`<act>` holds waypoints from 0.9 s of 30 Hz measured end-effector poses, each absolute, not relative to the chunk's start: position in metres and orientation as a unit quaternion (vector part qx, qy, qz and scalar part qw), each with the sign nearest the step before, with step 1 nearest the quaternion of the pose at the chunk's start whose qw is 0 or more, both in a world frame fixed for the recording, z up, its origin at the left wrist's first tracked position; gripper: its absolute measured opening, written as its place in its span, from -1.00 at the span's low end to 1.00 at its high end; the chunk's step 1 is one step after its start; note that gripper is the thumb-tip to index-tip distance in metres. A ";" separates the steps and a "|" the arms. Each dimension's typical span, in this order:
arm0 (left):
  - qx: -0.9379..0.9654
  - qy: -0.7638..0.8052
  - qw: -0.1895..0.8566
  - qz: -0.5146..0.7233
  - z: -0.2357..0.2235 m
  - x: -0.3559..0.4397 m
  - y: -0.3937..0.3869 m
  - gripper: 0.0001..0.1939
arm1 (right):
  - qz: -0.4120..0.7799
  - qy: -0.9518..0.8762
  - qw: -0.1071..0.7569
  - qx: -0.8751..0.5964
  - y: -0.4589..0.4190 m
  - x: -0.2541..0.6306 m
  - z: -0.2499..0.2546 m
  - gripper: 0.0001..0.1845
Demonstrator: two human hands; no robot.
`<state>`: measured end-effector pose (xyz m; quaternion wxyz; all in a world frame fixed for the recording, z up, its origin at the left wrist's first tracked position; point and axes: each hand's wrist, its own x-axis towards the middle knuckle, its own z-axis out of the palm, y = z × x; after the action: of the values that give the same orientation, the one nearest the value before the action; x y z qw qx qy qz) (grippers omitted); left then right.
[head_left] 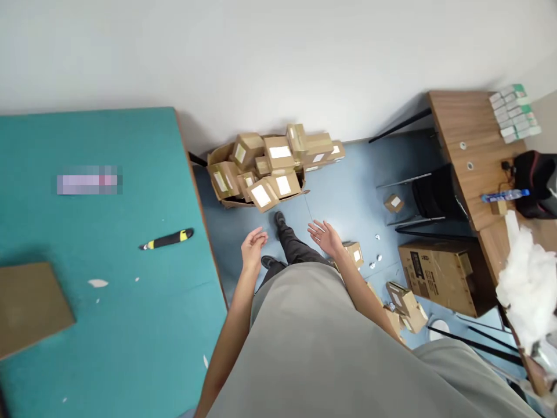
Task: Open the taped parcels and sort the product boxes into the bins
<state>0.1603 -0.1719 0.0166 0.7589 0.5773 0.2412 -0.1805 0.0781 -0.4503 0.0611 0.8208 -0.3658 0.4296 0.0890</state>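
Both of my hands are held out in front of my body above the floor. My left hand [254,247] has loosely bent fingers with nothing visible in them, close to the right edge of the green-topped table [143,331]. With palm up and fingers spread, my right hand [324,237] is empty. Beyond them, a large open carton [228,202] on the floor is heaped with several small cardboard boxes [278,152], many with white labels. A black and yellow utility knife [167,239] lies on the table, away from my left hand.
A brown cardboard piece [32,305] and paper scraps [98,283] lie on the table. On the right stand a black chair [439,191], a big carton [430,276] and a wooden desk [452,116]. Loose boxes [402,299] and crumpled bits [372,265] are on the floor.
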 end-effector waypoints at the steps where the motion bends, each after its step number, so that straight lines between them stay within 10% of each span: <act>1: 0.582 0.231 0.755 -0.194 0.020 0.161 -0.186 -0.52 | 0.066 0.434 0.825 -0.355 -0.461 0.067 0.062 -0.60; 27: 0.637 0.131 0.682 -0.334 0.004 0.269 -0.615 -0.57 | -0.067 0.458 0.847 -0.260 -0.863 0.121 0.028 -0.63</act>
<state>0.2690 -0.6145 0.0044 0.6824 0.6368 0.1314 -0.3341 0.1212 -0.8630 0.0280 0.8475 -0.2603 0.4577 -0.0673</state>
